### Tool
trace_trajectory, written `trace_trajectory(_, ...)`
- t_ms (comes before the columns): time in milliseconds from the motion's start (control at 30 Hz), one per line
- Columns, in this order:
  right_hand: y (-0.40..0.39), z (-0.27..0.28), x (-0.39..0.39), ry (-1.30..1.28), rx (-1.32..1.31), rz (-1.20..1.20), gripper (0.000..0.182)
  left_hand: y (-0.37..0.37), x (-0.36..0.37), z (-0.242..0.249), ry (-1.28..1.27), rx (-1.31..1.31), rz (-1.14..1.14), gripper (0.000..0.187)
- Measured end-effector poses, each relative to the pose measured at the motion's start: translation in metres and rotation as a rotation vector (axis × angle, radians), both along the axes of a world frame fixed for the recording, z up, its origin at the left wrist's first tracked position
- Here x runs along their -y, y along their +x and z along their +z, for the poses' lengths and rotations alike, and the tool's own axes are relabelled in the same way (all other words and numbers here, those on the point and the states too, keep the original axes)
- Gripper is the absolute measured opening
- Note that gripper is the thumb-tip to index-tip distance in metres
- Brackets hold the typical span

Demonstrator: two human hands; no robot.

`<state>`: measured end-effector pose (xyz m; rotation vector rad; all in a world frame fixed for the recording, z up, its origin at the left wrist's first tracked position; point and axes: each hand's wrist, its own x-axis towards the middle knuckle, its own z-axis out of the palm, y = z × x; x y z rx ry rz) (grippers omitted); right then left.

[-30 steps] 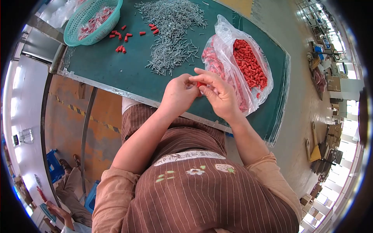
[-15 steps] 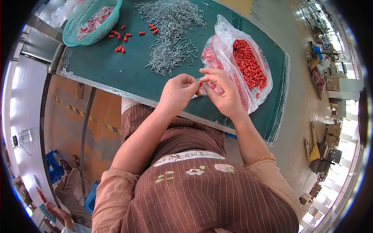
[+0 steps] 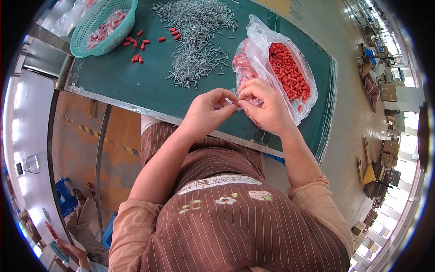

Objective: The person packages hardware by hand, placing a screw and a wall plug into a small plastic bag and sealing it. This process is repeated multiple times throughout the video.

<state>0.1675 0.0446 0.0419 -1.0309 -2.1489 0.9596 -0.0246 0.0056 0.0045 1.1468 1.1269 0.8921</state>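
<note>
Near the table's front edge, my left hand and my right hand meet fingertip to fingertip. Both are pinched on a small clear plastic bag, mostly hidden by the fingers. Just beyond my right hand lies a large clear bag with its mouth open, full of red plugs. Another clear bag of red pieces rests against its left side. A heap of grey screws spreads over the green table, beyond my left hand. Several loose red plugs lie left of the heap.
A turquoise basket with filled small bags stands at the table's far left corner. At the lower left, another person's hand and legs show near blue stools. Boxes and a yellow pallet jack stand at the right.
My fingertips have come together in a tighter pinch, and the fingers of my right hand have curled in. The table view has shifted slightly up and left.
</note>
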Motion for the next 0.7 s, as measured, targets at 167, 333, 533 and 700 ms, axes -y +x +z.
trace_trajectory(167,-0.001,0.002,0.005,-0.237,-0.04,-0.008,0.012,0.002,0.001,0.002,0.063,-0.046,0.016,0.012)
trace_trajectory(333,0.005,0.005,0.005,-0.305,-0.084,-0.008,0.012,0.002,0.002,-0.001,0.118,-0.116,0.016,0.009)
trace_trajectory(533,0.012,-0.004,0.006,-0.334,-0.184,-0.099,0.012,0.008,0.006,0.003,0.03,0.055,0.16,0.007)
trace_trajectory(700,0.014,-0.015,0.009,-0.362,-0.282,-0.165,0.021,0.008,0.007,0.0,0.0,0.014,0.158,0.007)
